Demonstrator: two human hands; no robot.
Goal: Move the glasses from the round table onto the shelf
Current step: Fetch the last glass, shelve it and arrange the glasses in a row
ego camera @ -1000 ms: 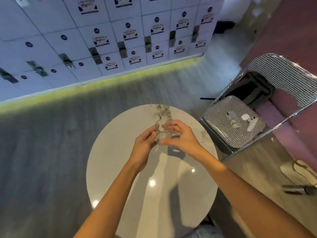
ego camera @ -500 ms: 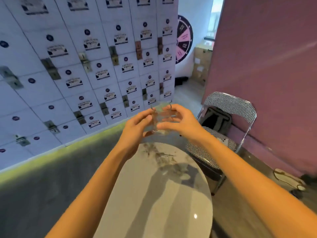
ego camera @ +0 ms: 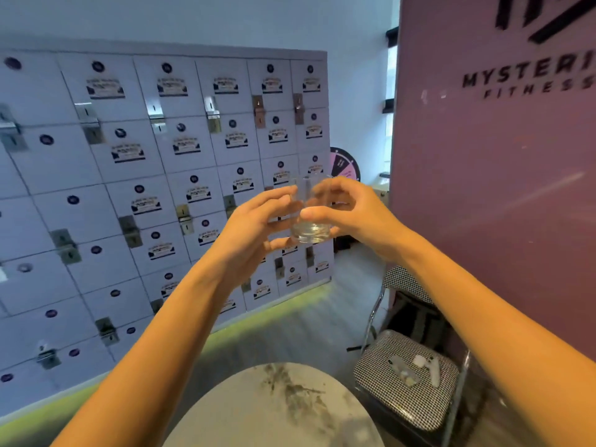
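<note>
White lockers [ego camera: 167, 175] with small labels and metal latches fill the wall on the left, and a pink wall [ego camera: 490, 195] with dark lettering closes the right side. Grey floor [ego camera: 290, 333] is seen between them, edged by a yellow-green strip under the lockers. A round tabletop [ego camera: 264, 414], pale with dark marbled streaks, is seen at the bottom of the view. Just to its right a folding chair [ego camera: 406, 382] with a houndstooth seat is placed, with a few small pale items lying on the seat; what they are cannot be told.

Well above the tabletop, in front of the lockers, a short clear glass [ego camera: 310, 217] is held upright in the air. It is a tumbler with straight walls and a thick, bright base, and the lockers are seen through it.

The glass is gripped from both sides. The left hand [ego camera: 254, 227] is curled loosely, with its fingertips pressed to the left wall of the glass. The right hand [ego camera: 351, 211] is wrapped around the right wall, thumb laid across the front and fingers arched over the rim.
</note>
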